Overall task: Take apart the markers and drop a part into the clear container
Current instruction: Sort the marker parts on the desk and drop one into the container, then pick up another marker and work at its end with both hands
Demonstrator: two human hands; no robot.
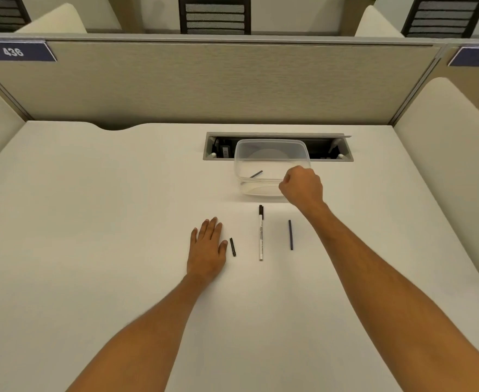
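White desk (91, 222) fills the view, closed off by a beige partition (204, 86) at its far edge.

On the near middle of it the left hand (206, 247) lies flat, palm down, fingers spread and holding nothing. Just beside its thumb lies a short black part (232, 247), close to touching it, though I cannot tell if it does. The right hand (302, 188) is reached out farther, curled into a loose fist at the near right corner of the clear container (272, 142); whether anything is pinched in it cannot be seen.

Between the two forearms lies the marker (261, 233), white barrel with a black cap at the far end, its long axis running straight away from the person. A dark rod (290, 234) lies to its right, roughly parallel, almost under the right forearm. The container stands directly beyond the marker's capped end, partly over an open cable tray (331, 145) in the desk. One thin dark stick (256, 174) already rests inside it.

The marker looks like the next thing to pull apart. It lies a little nearer the left hand, which would only have to slide right past the short part; the right hand would have to draw back toward the body to take the capped end.
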